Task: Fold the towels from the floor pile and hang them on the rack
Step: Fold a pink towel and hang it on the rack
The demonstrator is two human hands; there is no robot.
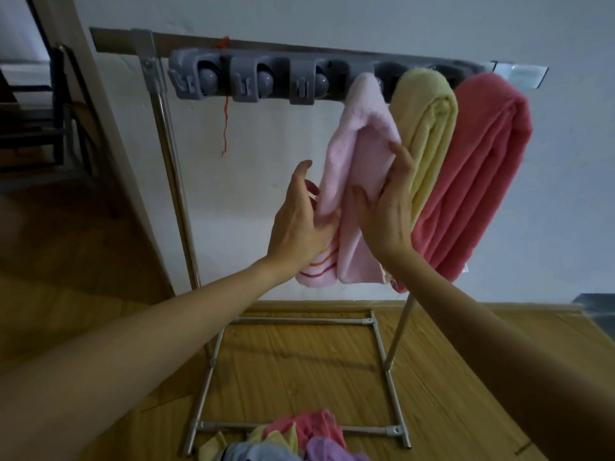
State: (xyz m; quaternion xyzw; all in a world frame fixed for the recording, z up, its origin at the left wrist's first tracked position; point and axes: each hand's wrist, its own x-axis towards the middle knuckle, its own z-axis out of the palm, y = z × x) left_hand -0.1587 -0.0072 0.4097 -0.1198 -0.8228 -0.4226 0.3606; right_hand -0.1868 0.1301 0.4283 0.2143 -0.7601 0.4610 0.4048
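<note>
A folded pale pink towel (pixel 357 161) with striped ends hangs from the grey clip holder (pixel 259 79) on the rack's top bar. My left hand (pixel 299 217) touches its left edge with relaxed, slightly spread fingers. My right hand (pixel 389 201) lies flat against its right side, fingers straight. To the right hang a folded yellow towel (pixel 429 128) and a folded coral towel (pixel 479 174). The floor pile (pixel 293 440) of coloured towels lies at the bottom edge, partly cut off.
The metal rack stands against a white wall, its left upright (pixel 173 181) and floor frame (pixel 376 377) on the wooden floor. Three grey clips at the left hold nothing. A red thread (pixel 226 121) dangles from the bar. A dark chair (pixel 50 111) sits far left.
</note>
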